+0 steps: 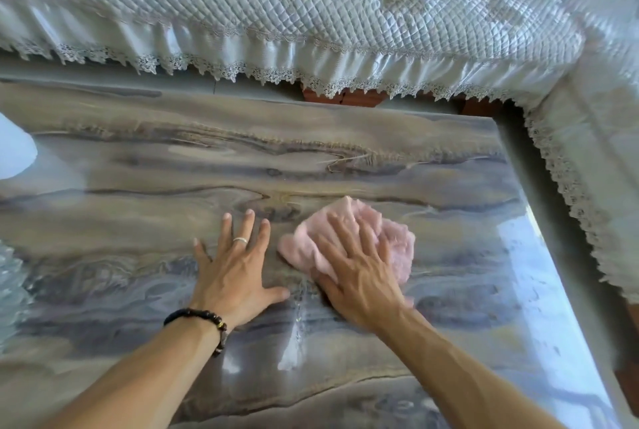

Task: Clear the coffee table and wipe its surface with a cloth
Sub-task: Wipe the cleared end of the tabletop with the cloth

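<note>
The coffee table has a glossy, wood-grained grey-brown top that fills most of the view. A crumpled pink cloth lies on it, right of centre. My right hand presses flat on top of the cloth with fingers spread, covering its near left part. My left hand rests flat on the bare table just left of the cloth, fingers apart, holding nothing. It wears a ring and a dark beaded bracelet at the wrist.
A sofa with a white quilted, lace-edged cover runs along the table's far side and wraps round its right side. A bright glare patch and a clear crinkled object sit at the left edge.
</note>
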A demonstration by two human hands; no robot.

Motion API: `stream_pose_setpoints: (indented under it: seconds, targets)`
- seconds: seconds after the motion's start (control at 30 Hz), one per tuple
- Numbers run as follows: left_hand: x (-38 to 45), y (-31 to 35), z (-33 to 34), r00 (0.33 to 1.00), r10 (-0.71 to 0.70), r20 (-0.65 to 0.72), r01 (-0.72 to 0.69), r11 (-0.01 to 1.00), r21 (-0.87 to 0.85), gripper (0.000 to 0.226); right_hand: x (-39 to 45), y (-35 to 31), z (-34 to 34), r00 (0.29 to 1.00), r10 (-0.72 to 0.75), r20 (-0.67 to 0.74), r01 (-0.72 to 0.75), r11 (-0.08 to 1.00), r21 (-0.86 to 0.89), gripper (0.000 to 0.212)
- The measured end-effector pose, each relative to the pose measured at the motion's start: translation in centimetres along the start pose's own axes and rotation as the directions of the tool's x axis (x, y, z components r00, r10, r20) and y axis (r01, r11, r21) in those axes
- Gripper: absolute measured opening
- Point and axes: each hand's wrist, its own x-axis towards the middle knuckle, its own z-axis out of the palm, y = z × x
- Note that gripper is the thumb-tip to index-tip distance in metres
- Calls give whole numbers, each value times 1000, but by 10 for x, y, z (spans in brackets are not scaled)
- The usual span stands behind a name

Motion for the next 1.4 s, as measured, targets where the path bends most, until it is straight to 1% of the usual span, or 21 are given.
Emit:
stream_pose_setpoints:
  seconds: [0.07, 0.1, 0.23, 0.27, 0.33, 0.43, 0.5, 0.6, 0.67, 0.73, 0.8, 0.87, 0.93, 1.0, 1.03, 1.07, 1.13, 1.17, 1.23, 1.33, 1.4]
  targets:
    - [0, -1, 1, 1000, 8, 4, -8, 1000, 6, 112, -34, 32, -4, 998, -62, 18, 64, 995, -80, 57]
    - [0, -1, 2, 1000, 10, 3, -10, 1000, 4, 111, -38, 55, -9, 1000, 10, -12, -12, 990, -144, 56]
    - [2, -3, 3, 1000, 9, -21, -9, 1000, -9, 112, 8, 56, -25, 829, 559, -1, -557, 827, 75, 59]
    - [3, -3, 3, 1000, 9, -22, -9, 1000, -5, 113, 14, 31, -20, 832, 555, 1, -554, 831, 60, 59]
    - [3, -2, 4, 999, 9, -35, -8, 1000, 21, 113, 3, -12, 0, 952, 300, -53, -299, 954, 22, 59]
    - [-10, -3, 6, 997, 17, -71, -15, 1000, 27, 110, -54, 8, 15, 1000, -5, -9, 4, 1000, -18, 60]
    - [-26, -7, 9, 997, 39, -65, -38, 999, 5, 109, -67, 54, 9, 982, 177, -60, -178, 984, -17, 60]
    - [-47, -16, 17, 998, 45, -41, -45, 999, 6, 113, -38, 54, -6, 807, 587, -68, -569, 803, 176, 57]
    - [-66, -17, 25, 999, 36, -18, -35, 999, 24, 116, -32, 5, 2, 864, 501, -52, -491, 861, 136, 57]
    - [-82, -17, 36, 999, 29, 16, -30, 999, 35, 119, -62, -39, 31, 980, 178, -84, -173, 983, 59, 59]
    - [-99, -14, 44, 998, 14, 59, -15, 1000, 18, 124, -113, -40, 43, 994, -62, -90, 62, 998, 0, 59]
    - [-108, -13, 48, 994, 3, 105, -6, 1000, 31, 128, -130, 4, 39, 995, -102, 15, 103, 974, -202, 63]
    - [-109, -13, 48, 993, -1, 122, -8, 997, 75, 129, -119, 49, 28, 986, 157, -51, -164, 963, -213, 72]
    - [-106, -12, 50, 995, 3, 101, -12, 996, 85, 127, -99, 45, 8, 844, 534, -53, -532, 845, 53, 67]
    - [-104, -13, 50, 996, 3, 93, -10, 997, 81, 127, -91, 21, 8, 813, 580, -41, -573, 812, 111, 61]
    - [-104, -12, 51, 995, 4, 102, -13, 996, 84, 127, -91, -9, 12, 861, 508, -33, -504, 860, 78, 59]
    - [-106, -12, 55, 993, -1, 119, -11, 995, 96, 128, -113, -63, 32, 992, 111, -58, -109, 993, 40, 59]
    - [-106, -13, 55, 992, -2, 123, -11, 995, 104, 128, -130, -69, 45, 996, -71, -62, 71, 998, -3, 59]
    - [-106, -11, 54, 992, 3, 128, -18, 994, 112, 128, -152, -37, 46, 987, -157, -28, 156, 986, -52, 59]
    - [-102, -9, 50, 990, 13, 141, -27, 995, 97, 125, -138, 36, 30, 975, 192, -114, -198, 979, -43, 60]
    - [-102, -11, 51, 988, 14, 157, -30, 995, 100, 125, -116, 27, 24, 865, 490, -112, -477, 870, 122, 56]
